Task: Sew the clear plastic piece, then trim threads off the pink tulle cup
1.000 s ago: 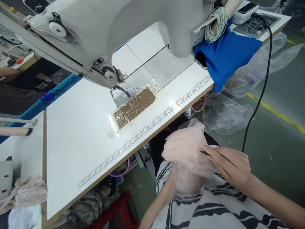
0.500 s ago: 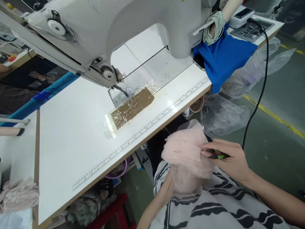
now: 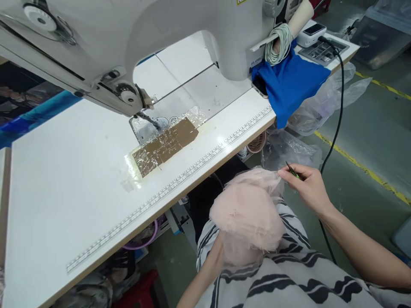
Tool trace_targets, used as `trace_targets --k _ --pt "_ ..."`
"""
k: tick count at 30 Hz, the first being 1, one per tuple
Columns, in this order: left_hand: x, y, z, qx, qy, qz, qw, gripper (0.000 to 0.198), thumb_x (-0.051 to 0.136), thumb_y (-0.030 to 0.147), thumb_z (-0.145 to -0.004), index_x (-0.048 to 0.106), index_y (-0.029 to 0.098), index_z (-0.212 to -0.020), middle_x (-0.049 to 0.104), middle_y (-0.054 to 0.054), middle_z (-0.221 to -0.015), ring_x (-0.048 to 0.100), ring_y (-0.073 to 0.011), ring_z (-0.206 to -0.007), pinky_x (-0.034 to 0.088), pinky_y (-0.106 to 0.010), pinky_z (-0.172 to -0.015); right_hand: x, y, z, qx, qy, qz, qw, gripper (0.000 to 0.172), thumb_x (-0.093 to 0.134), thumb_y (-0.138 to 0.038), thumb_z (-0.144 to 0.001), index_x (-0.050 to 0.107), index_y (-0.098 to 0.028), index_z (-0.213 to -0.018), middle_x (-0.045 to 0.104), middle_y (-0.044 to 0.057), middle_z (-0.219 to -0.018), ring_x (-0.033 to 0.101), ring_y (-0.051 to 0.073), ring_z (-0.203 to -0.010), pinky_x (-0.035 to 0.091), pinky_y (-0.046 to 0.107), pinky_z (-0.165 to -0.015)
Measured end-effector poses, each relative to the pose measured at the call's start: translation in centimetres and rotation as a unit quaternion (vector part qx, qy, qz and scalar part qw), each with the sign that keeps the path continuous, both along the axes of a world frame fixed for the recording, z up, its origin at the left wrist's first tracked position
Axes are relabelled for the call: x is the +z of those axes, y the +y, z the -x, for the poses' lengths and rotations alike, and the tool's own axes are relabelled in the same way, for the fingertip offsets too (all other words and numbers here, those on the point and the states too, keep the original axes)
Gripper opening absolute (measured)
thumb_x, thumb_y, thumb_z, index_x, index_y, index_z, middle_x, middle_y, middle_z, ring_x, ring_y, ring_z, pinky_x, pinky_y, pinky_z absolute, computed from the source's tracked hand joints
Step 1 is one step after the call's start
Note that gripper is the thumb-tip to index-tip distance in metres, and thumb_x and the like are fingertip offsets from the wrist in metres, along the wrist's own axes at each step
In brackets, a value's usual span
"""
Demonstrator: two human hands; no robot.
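A bundle of sheer pale pink fabric (image 3: 244, 209) lies over my lap, gathered in rounded, layered folds with a few loose threads. My left hand (image 3: 217, 247) reaches up beneath it; the fabric covers the fingers, so their grip is hidden. At the bundle's upper right, my right hand (image 3: 305, 186) pinches an edge of the fabric between thumb and forefinger, drawing it out sideways. Small green-handled thread snips (image 3: 293, 172) sit in the same hand, their dark tip poking up past the fingers.
A white sewing machine (image 3: 180, 25) stands on the white table (image 3: 64, 179), which has a printed ruler along its front edge. Brown taped card (image 3: 167, 147) lies by the needle. Blue cloth (image 3: 292, 83) hangs off the right corner. A black cable (image 3: 341, 102) drops beside my right hand.
My right hand has moved up and right from the bundle's side, pulling a fabric edge outward. The snips now point upward. The view has shifted, so the table appears further left.
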State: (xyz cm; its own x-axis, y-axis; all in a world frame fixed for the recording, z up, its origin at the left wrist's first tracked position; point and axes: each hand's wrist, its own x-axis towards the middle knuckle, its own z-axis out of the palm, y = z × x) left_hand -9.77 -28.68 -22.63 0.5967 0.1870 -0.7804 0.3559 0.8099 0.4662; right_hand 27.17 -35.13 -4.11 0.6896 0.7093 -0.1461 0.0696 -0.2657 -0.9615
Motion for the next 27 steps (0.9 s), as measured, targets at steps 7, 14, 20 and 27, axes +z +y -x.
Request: trace_targets --k 7,14,20,27 --pt "5.1 -0.3 -2.2 0.014 -0.037 -0.012 0.999 0.083 0.064 0.072 -0.073 0.042 0.042 -0.146 0.03 0.012 -0.159 -0.005 -0.0282 -0.149 0.018 -0.038 -0.122 0.1 -0.8 -1.5 -0.08 -0.116 0.026 0.99 0.027 0.073 -0.041 -0.079 0.063 -0.021 -0.064 0.048 -0.002 -0.059 0.035 0.011 -0.055 0.03 0.028 -0.051" --pt "9.6 0.1 -4.4 -0.018 0.035 -0.052 0.998 0.096 0.048 0.08 -0.078 0.025 0.03 -0.156 0.028 0.007 -0.16 -0.027 -0.0212 -0.139 -0.012 -0.036 -0.115 1.3 -1.1 -1.8 0.1 -0.245 -0.058 0.963 0.018 0.073 -0.027 -0.083 0.071 -0.025 -0.101 0.063 0.004 -0.088 0.055 0.016 -0.07 0.044 0.029 -0.062" --pt "9.4 0.2 -5.2 -0.008 0.082 -0.034 0.996 0.135 0.059 0.093 -0.049 0.025 0.017 -0.156 0.028 -0.004 -0.161 -0.038 -0.0207 -0.13 -0.015 -0.036 -0.115 0.8 1.2 -1.0 0.238 -0.313 -0.044 0.918 0.02 0.061 -0.021 -0.089 0.075 -0.025 -0.102 0.066 0.007 -0.102 0.056 0.012 -0.064 0.041 0.027 -0.053" --pt "7.8 0.5 -3.5 -0.056 0.002 -0.053 0.997 0.092 0.057 0.077 -0.074 0.039 0.028 -0.15 0.03 -0.002 -0.16 -0.013 -0.0306 -0.147 -0.006 -0.042 -0.119 1.3 4.3 -3.3 0.193 -0.089 0.027 0.977 0.032 0.071 -0.047 -0.081 0.07 -0.018 -0.069 0.06 0.001 -0.067 0.043 0.01 -0.055 0.035 0.027 -0.053"
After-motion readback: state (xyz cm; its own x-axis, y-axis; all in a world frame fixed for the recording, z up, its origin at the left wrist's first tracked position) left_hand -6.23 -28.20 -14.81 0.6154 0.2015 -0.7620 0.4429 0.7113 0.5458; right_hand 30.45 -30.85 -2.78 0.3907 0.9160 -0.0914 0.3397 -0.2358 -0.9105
